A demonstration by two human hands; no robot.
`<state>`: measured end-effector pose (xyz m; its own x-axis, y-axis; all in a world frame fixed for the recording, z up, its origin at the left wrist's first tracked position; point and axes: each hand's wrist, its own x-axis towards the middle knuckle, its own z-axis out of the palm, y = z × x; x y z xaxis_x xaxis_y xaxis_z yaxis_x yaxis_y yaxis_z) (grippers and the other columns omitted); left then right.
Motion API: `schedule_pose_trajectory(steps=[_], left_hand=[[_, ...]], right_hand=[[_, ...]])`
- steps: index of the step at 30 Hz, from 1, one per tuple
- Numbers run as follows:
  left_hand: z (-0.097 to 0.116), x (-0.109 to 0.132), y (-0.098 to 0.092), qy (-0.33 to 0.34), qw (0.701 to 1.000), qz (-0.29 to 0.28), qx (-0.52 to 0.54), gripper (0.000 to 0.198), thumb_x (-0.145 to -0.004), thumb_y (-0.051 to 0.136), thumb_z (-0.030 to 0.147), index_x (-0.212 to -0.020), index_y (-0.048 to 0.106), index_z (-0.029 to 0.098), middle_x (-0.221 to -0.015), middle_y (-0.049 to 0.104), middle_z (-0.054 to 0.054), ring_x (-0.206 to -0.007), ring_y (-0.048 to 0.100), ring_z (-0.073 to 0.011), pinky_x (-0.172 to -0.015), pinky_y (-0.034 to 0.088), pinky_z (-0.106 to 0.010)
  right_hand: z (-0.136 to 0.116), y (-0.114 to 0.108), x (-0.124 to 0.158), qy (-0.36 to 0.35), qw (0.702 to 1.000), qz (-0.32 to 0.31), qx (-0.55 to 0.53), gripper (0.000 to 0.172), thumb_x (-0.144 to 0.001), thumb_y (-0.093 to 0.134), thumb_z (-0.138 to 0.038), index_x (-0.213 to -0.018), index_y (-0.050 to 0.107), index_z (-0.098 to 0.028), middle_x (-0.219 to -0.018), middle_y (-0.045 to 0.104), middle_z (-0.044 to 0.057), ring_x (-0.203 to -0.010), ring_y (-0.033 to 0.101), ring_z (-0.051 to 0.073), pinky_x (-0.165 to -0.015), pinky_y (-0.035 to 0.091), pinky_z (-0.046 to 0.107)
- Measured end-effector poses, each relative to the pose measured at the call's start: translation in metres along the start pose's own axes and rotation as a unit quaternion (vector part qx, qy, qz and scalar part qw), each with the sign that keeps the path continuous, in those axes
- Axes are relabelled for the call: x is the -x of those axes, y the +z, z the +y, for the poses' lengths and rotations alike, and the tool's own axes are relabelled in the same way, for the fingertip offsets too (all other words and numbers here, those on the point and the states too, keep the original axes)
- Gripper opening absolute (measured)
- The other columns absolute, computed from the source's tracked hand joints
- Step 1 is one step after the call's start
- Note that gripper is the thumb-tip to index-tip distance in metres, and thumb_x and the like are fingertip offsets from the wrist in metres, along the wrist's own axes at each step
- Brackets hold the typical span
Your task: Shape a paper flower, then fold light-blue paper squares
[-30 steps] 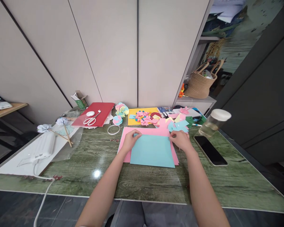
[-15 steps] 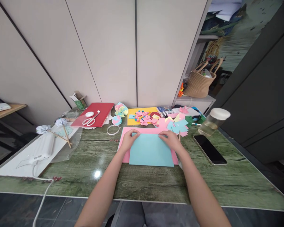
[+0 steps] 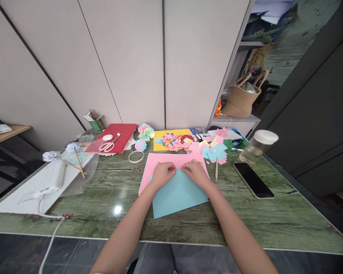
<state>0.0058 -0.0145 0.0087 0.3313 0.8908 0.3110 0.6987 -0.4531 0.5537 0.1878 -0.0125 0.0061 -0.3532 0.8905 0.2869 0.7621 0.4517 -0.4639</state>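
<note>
A light blue sheet of paper (image 3: 177, 196) lies tilted over a pink sheet (image 3: 157, 159) on the green table. My left hand (image 3: 163, 174) pinches the blue sheet's far edge near its middle. Close beside it, my right hand (image 3: 194, 172) pinches the same edge, fingertips a small gap apart from the left ones. Both hands cover parts of the sheet's far corners. Just right of the pink sheet is a pointed wooden stick (image 3: 216, 170).
Paper scraps (image 3: 215, 152) and a yellow sheet (image 3: 157, 145) lie behind. Scissors (image 3: 108, 145) rest on red paper (image 3: 122, 133) at left, near a white ring (image 3: 136, 156). A phone (image 3: 253, 180) and a lidded bottle (image 3: 257, 148) are at right. A white power bank (image 3: 50, 177) sits far left.
Both hands have moved inward along the blue sheet's far edge and slightly nearer to me. The blue sheet has turned, its near left corner now lower. The wooden stick shows more fully.
</note>
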Motion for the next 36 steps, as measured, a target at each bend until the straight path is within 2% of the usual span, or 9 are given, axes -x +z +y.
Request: schedule_pose_trajectory(steps=[4,12,18,21,24,29,32,36], left_hand=[[-0.012,-0.001,-0.006,-0.005,1.0,-0.005,0.017,0.011,-0.071,0.052,0.02,-0.075,0.061,0.022,-0.073,0.064,0.002,-0.069,0.057,-0.0134,-0.071,0.038,-0.024],[-0.048,-0.004,-0.022,-0.037,0.998,0.003,0.053,0.011,-0.071,0.049,0.021,-0.072,0.059,0.019,-0.069,0.063,0.002,-0.065,0.056,-0.0121,-0.062,0.039,-0.021],[-0.065,-0.004,-0.028,-0.094,0.992,0.067,0.058,0.009,-0.07,0.053,0.025,-0.069,0.058,0.018,-0.068,0.063,-0.002,-0.064,0.056,-0.0158,-0.064,0.04,-0.027],[-0.059,-0.006,-0.024,-0.104,0.986,0.098,0.089,0.017,-0.077,0.047,0.031,-0.08,0.058,0.018,-0.082,0.064,-0.004,-0.076,0.058,-0.0166,-0.071,0.041,-0.027],[-0.048,-0.009,-0.015,-0.096,0.982,0.095,0.131,0.026,-0.077,0.05,0.036,-0.095,0.057,0.02,-0.096,0.063,-0.004,-0.084,0.058,-0.0157,-0.071,0.043,-0.025],[-0.034,-0.007,-0.004,-0.084,0.978,0.072,0.178,0.022,-0.074,0.054,0.038,-0.079,0.06,0.017,-0.075,0.063,0.0,-0.067,0.056,-0.0143,-0.058,0.042,-0.023],[-0.022,-0.004,-0.003,-0.069,0.978,0.075,0.184,0.017,-0.073,0.055,0.034,-0.075,0.06,0.018,-0.077,0.063,0.0,-0.071,0.056,-0.0144,-0.063,0.041,-0.023],[-0.006,-0.001,0.0,-0.045,0.979,0.053,0.191,0.013,-0.073,0.056,0.031,-0.074,0.062,0.019,-0.076,0.064,0.001,-0.072,0.057,-0.0142,-0.066,0.041,-0.023]], right_hand=[[0.01,-0.006,0.0,0.011,1.0,0.018,-0.005,0.014,-0.081,0.051,-0.03,-0.083,0.065,-0.027,-0.087,0.068,0.0,-0.086,0.052,0.02,-0.078,0.031,0.034],[0.044,-0.035,0.003,0.066,0.995,0.076,-0.003,0.02,-0.079,0.049,-0.034,-0.083,0.066,-0.025,-0.087,0.067,0.002,-0.089,0.054,0.023,-0.081,0.034,0.036],[0.054,-0.043,0.006,0.088,0.992,0.091,-0.011,0.023,-0.078,0.047,-0.034,-0.084,0.066,-0.024,-0.088,0.067,0.004,-0.086,0.055,0.022,-0.077,0.038,0.035],[0.05,-0.04,0.005,0.085,0.992,0.087,-0.019,0.023,-0.078,0.047,-0.036,-0.082,0.066,-0.024,-0.087,0.067,0.003,-0.087,0.055,0.022,-0.077,0.039,0.034],[0.044,-0.034,0.003,0.075,0.994,0.078,-0.028,0.022,-0.079,0.047,-0.036,-0.083,0.065,-0.025,-0.088,0.067,0.001,-0.088,0.055,0.02,-0.078,0.039,0.032],[0.035,-0.028,0.003,0.083,0.992,0.091,-0.019,0.018,-0.077,0.05,-0.032,-0.083,0.065,-0.026,-0.087,0.067,0.002,-0.092,0.053,0.024,-0.082,0.034,0.038],[0.023,-0.021,0.003,0.075,0.992,0.105,-0.01,0.017,-0.075,0.053,-0.03,-0.087,0.065,-0.027,-0.092,0.066,0.003,-0.099,0.048,0.026,-0.087,0.027,0.043],[0.0,-0.011,0.001,0.033,0.995,0.089,-0.022,0.013,-0.077,0.053,-0.029,-0.084,0.064,-0.027,-0.092,0.065,-0.001,-0.095,0.049,0.02,-0.086,0.028,0.036]])
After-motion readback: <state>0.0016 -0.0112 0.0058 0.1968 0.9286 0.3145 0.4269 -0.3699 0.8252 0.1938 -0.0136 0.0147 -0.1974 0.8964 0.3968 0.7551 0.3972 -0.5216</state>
